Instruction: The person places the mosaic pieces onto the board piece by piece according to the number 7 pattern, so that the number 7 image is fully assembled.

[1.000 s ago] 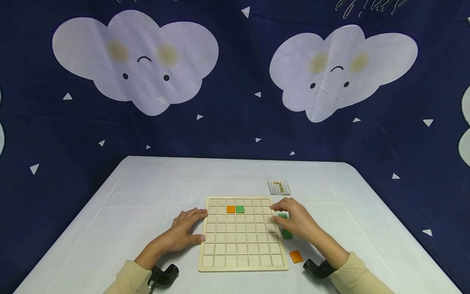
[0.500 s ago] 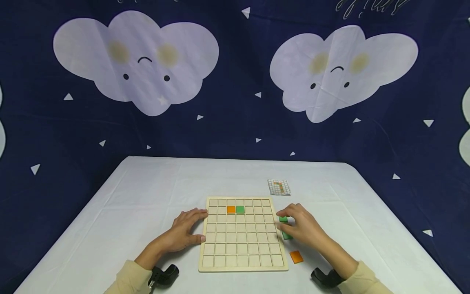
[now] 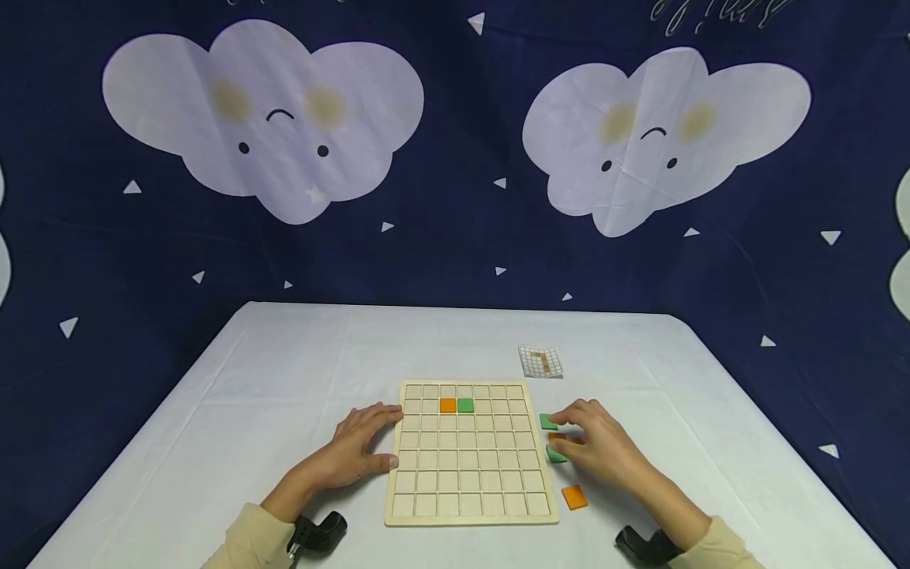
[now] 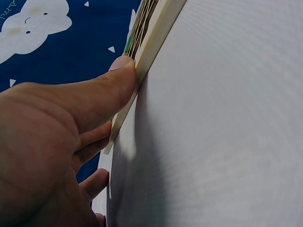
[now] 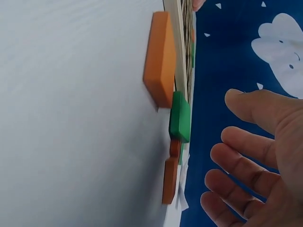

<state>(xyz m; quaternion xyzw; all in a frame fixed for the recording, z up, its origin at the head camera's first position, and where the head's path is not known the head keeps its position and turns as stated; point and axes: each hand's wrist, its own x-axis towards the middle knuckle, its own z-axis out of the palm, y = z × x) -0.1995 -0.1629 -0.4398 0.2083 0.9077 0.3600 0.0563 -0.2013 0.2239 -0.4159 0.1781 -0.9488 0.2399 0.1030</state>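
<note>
1. Pale wooden grid board (image 3: pixel 468 480): flat on white cloth (image 3: pixel 284 363); an orange square tile (image 3: pixel 447 405) and green square tile (image 3: pixel 465 405) occupy adjoining cells.
2. Left hand (image 3: pixel 359 446): fingers extended, touching the board's left edge, probably steadying it.
3. Right hand (image 3: pixel 596 444): fingers loosely curved, empty, near loose green tiles (image 3: pixel 548 421) and orange tiles (image 3: pixel 574 497), presumably kept within reach; contact unclear.

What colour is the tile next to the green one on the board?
Orange. That tile on the board shows best in the head view.
</note>
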